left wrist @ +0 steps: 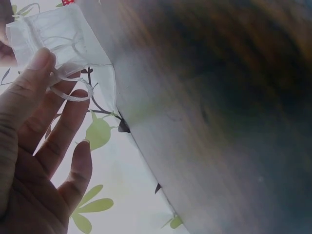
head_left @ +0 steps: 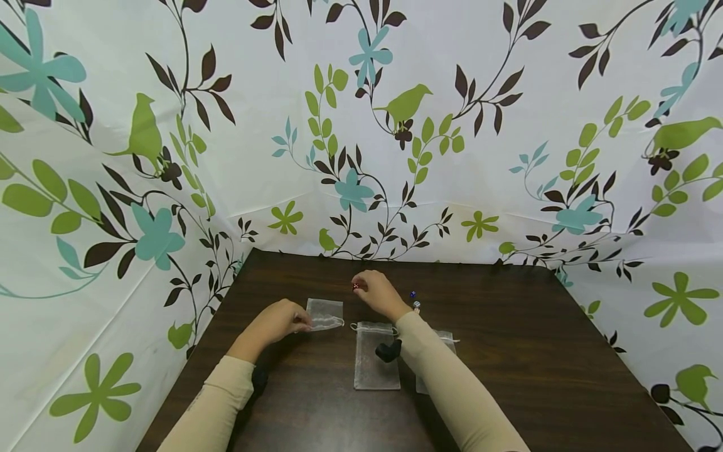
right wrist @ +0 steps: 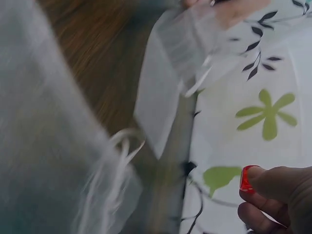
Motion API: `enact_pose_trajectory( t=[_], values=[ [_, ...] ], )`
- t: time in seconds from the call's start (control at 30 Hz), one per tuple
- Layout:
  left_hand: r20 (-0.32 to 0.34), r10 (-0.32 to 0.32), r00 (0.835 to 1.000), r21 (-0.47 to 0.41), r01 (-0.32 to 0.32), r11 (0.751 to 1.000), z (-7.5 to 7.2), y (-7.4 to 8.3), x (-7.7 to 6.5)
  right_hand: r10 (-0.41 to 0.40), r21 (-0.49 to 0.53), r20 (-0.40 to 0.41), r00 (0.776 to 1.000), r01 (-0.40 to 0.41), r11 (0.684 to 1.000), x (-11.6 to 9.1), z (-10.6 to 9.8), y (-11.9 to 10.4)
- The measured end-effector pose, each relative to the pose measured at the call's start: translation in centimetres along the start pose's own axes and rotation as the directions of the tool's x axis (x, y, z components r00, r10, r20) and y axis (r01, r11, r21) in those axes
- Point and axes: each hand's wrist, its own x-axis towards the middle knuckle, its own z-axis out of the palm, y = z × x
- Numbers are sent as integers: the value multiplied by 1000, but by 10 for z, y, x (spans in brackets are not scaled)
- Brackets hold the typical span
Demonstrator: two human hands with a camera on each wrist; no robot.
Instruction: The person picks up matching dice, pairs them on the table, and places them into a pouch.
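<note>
In the head view my left hand [head_left: 277, 321] pinches the drawstring edge of a small sheer white drawstring pouch [head_left: 325, 307] at the left. Its thumb lies over the gathered fabric and a cord loop in the left wrist view, the other fingers spread. My right hand [head_left: 380, 294] holds a red die [right wrist: 246, 179] between thumb and fingertips, above the far part of the table and to the right of that pouch. The red die shows white pips in the head view.
Two more sheer pouches lie on the dark wooden table [head_left: 508, 376]: a middle pouch [head_left: 369, 370] and a right pouch [head_left: 446, 338], partly covered by the right sleeve. A blue die [head_left: 413, 294] and a white die [head_left: 417, 304] sit beyond the right forearm. Patterned cloth [head_left: 361, 226] hangs behind.
</note>
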Motion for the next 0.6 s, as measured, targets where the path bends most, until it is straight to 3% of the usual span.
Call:
enact_pose_trajectory(
  t=[0.27, 0.6],
  values=[
    [2, 11, 1000, -5, -11, 1000, 0, -1, 0, -80, 66, 4, 997, 80, 995, 2, -4, -30],
    [9, 1, 1000, -27, -1, 1000, -1, -2, 0, -125, 83, 89, 988, 118, 990, 2, -5, -58]
  ],
)
